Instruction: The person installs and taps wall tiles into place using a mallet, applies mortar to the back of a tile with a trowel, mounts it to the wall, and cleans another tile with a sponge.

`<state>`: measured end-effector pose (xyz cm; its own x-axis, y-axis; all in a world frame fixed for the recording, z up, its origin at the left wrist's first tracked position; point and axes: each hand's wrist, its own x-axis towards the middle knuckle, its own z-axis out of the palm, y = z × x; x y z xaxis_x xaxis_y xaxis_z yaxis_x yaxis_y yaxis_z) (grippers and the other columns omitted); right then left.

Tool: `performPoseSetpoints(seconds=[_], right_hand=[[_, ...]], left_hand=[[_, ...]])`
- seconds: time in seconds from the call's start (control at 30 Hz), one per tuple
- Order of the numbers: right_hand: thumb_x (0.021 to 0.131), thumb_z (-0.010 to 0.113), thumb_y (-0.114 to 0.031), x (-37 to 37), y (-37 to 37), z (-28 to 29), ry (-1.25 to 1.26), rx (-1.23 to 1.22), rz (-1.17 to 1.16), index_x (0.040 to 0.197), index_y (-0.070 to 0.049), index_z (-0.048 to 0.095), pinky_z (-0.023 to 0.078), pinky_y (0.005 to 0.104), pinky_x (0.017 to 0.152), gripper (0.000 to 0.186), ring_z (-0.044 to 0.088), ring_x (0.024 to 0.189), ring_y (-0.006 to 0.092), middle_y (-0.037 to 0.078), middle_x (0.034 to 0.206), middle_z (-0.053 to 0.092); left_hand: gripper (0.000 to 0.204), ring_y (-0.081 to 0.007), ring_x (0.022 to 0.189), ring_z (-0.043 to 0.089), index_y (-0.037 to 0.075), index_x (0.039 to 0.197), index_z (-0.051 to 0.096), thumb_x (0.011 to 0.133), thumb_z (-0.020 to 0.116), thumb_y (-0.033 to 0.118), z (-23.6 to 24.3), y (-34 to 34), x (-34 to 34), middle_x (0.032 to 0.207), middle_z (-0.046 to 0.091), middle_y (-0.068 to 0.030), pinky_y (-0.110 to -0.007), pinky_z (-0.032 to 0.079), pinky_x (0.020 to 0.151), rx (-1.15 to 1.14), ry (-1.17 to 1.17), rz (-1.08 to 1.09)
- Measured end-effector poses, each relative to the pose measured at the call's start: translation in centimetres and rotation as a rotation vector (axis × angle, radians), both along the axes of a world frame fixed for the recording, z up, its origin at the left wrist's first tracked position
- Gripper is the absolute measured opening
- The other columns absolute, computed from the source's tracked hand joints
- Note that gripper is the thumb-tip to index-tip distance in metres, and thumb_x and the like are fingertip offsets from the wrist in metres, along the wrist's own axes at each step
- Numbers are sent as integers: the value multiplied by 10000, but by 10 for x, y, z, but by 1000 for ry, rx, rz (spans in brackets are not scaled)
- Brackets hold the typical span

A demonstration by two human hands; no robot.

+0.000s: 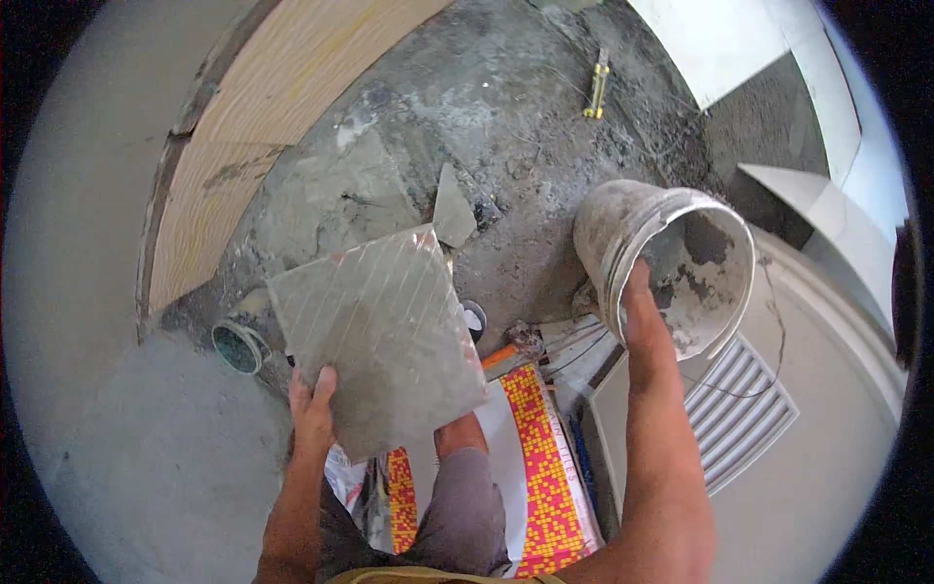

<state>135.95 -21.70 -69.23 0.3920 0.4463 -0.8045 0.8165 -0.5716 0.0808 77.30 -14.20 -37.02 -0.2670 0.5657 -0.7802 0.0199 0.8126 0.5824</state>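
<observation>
My left hand (313, 414) grips the lower left edge of a square grey tile (375, 341), thumb over the face turned towards me. Thin parallel lines run across that face, and its edges show reddish chips. On the right, my right hand (638, 282) reaches into the mouth of a mortar-crusted white bucket (608, 224) that leans towards me. The fingers are hidden inside near the left rim, so what they touch does not show. Grey mortar (705, 238) coats the bucket's inner wall.
A small container (238, 341) lies on its side left of the tile. A yellow-handled tool (596, 92) and a broken tile piece (452, 209) lie on the rough floor. Near my legs are a red-and-yellow tile box (545, 467) and an orange-handled tool (499, 356). A louvred white door (744, 414) lies right.
</observation>
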Motion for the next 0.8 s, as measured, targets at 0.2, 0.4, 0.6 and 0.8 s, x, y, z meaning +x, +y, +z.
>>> performPoseSetpoints(seconds=[0.2, 0.4, 0.6, 0.8], right_hand=[[806, 603, -204, -16, 3, 152, 237, 728, -1010, 1065, -88, 675, 533, 372, 832, 293, 620, 846, 200, 46, 915, 651], [769, 680, -356, -111, 21, 346, 840, 980, -927, 1546, -148, 332, 496, 399, 983, 877, 567, 1184, 257, 104, 1374, 494], [776, 581, -80, -406, 104, 408, 1056, 816, -525, 1348, -97, 561, 474, 377, 990, 572, 603, 1110, 263, 122, 1206, 608], [850, 580, -157, -513, 197, 472, 843, 1168, -276, 1302, -47, 606, 476, 387, 985, 466, 621, 1117, 272, 144, 1196, 632]], left_hand=[[530, -244, 1212, 559, -34, 1398, 499, 987, 663, 258, -9, 23, 29, 1349, 601, -142, -364, 402, 1067, 190, 190, -251], [528, -249, 1218, 556, -48, 1408, 469, 1000, 646, 238, -4, 42, 17, 1338, 600, -165, -359, 402, 1071, 256, 29, -159], [469, -317, 1220, 573, -41, 1373, 488, 965, 623, 147, 46, 52, -5, 1310, 613, -203, -397, 420, 1060, 343, 83, -242], [479, -473, 1212, 582, -88, 1352, 447, 932, 571, 105, 167, 90, -69, 1219, 616, -354, -505, 442, 1039, 472, 340, -591]])
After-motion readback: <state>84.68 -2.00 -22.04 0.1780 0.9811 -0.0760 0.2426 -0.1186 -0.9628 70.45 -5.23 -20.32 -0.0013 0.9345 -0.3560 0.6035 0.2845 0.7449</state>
